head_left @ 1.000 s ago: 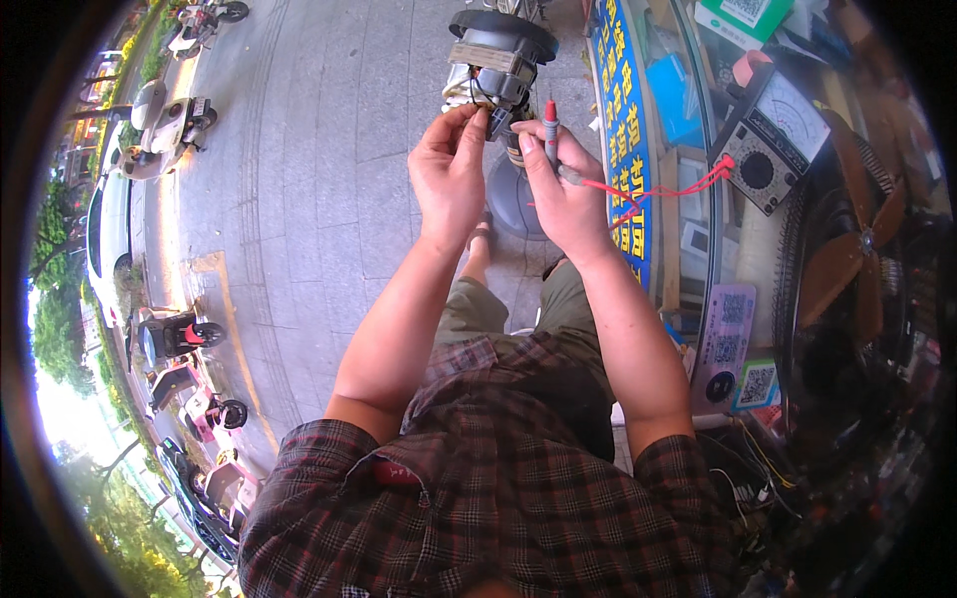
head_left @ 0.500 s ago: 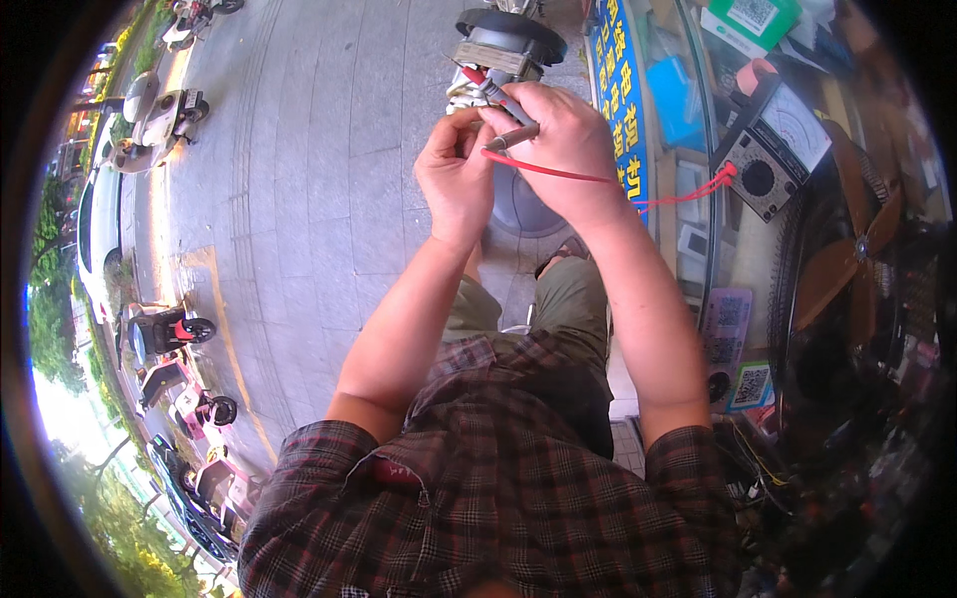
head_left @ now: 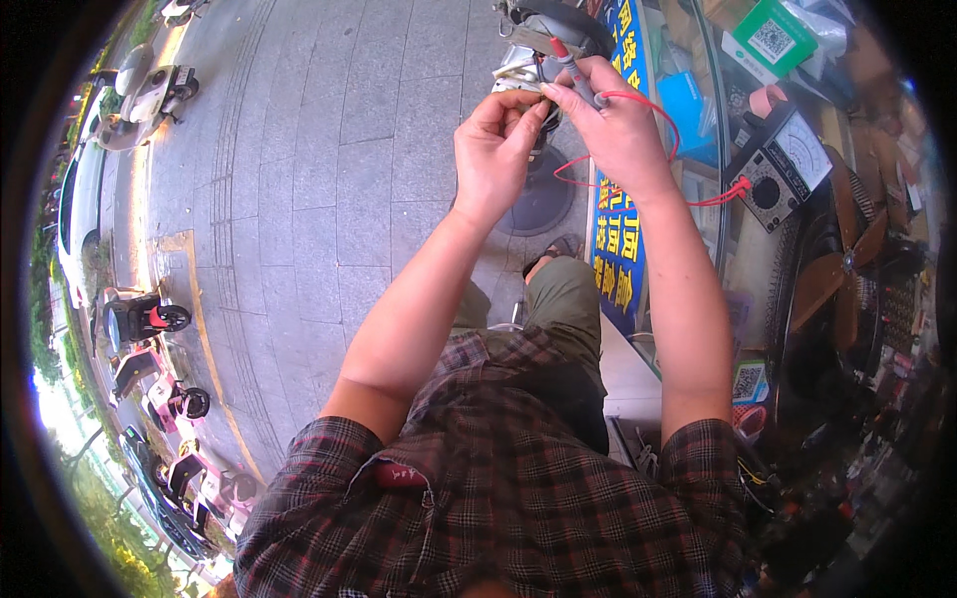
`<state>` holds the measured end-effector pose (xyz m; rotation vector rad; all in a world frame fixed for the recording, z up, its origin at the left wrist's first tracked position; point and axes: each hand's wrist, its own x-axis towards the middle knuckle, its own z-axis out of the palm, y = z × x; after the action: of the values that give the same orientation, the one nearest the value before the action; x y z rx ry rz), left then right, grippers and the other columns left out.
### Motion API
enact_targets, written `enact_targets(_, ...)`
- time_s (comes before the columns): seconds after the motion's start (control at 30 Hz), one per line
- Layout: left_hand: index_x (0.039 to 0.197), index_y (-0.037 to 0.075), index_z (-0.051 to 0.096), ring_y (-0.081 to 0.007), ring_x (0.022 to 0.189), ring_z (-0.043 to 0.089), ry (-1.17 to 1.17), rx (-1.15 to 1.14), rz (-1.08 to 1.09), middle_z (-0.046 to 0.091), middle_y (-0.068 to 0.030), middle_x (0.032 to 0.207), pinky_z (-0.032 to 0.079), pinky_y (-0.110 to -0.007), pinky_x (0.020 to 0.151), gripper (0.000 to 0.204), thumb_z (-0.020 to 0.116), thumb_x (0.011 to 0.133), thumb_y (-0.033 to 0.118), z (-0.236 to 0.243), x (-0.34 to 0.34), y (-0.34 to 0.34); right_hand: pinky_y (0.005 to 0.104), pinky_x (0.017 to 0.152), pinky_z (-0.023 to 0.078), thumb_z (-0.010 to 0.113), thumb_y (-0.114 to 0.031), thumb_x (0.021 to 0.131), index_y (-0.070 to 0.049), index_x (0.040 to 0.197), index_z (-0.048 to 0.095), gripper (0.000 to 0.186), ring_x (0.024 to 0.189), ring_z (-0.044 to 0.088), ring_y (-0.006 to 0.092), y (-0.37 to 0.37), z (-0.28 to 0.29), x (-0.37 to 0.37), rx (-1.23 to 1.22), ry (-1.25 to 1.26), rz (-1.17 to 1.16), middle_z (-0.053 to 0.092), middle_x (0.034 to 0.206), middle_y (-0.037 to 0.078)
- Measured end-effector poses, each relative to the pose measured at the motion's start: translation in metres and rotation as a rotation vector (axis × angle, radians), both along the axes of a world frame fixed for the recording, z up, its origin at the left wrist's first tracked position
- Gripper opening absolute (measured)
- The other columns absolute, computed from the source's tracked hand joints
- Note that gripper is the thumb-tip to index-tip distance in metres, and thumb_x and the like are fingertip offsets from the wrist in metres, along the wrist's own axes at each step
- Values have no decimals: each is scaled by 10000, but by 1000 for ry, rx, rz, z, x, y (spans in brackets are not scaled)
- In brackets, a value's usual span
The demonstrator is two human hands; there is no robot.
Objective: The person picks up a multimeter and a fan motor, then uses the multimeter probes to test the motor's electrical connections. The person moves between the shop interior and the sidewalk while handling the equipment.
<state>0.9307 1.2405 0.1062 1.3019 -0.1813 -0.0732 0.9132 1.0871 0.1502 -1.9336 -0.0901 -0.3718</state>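
Probe (head_left: 576, 72) with red tip and dark slim body sits pinched in the fingers (head_left: 564, 98) of our right hand (head_left: 616, 130), slanting up and left toward a grey metal device (head_left: 525, 62) held out high in front of us. Our left hand (head_left: 493, 154) closes thumb and forefinger on a small pale metal part (head_left: 525, 98) at the lower edge of that device, just beside the probe hand; the two hands nearly touch at the fingertips. What exactly the left fingers pinch is too small to tell.

A thin red wire (head_left: 638, 149) loops from the probe, curls under our right wrist and runs right to an analog meter (head_left: 788, 169), a black boxy case with a pale dial face and a round knob, standing on the cluttered table (head_left: 738, 259) at our right. A glossy blue sign (head_left: 618, 239) with yellow characters hangs on the table's front.

Both forearms rise bare from plaid sleeves (head_left: 498, 498), elbows bent, wrists lifted to upper chest height. The left palm turns partly toward us; the right shows its back, knuckles up.

Below the hands lies grey stone paving (head_left: 299, 199) in rectangular slabs, with a round dark manhole cover (head_left: 543, 199). Parked scooters (head_left: 150, 319) line the left edge.
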Motion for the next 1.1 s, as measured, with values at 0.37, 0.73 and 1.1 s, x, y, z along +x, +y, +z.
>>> enact_targets(0.37, 1081, -9, 717, 5, 642, 386, -23, 44, -12, 501, 109, 722, 324, -192, 568, 111, 724, 979, 34, 1, 1, 5, 300, 798, 550, 734, -149, 987, 9, 1140, 637, 241, 895, 691, 128, 9, 16, -4, 19, 172, -39, 742, 982, 86)
enact_targets(0.73, 1076, -15, 718, -1, 637, 383, -42, 193, 18, 484, 102, 704, 314, -200, 552, 124, 736, 972, 50, 6, -6, 7, 299, 769, 530, 734, -231, 998, -10, 1063, 626, 254, 838, 660, 126, 3, 14, -9, 36, 158, -30, 721, 933, 62)
enact_targets(1.1, 1269, 69, 681, -104, 621, 564, -489, 564, 90, 616, -27, 868, 496, -259, 587, 421, 806, 868, 37, 26, -54, 42, 281, 694, 422, 540, -308, 1109, -39, 1085, 576, 273, 778, 483, 75, 9, 24, -90, 129, 483, 174, 541, 856, -19)
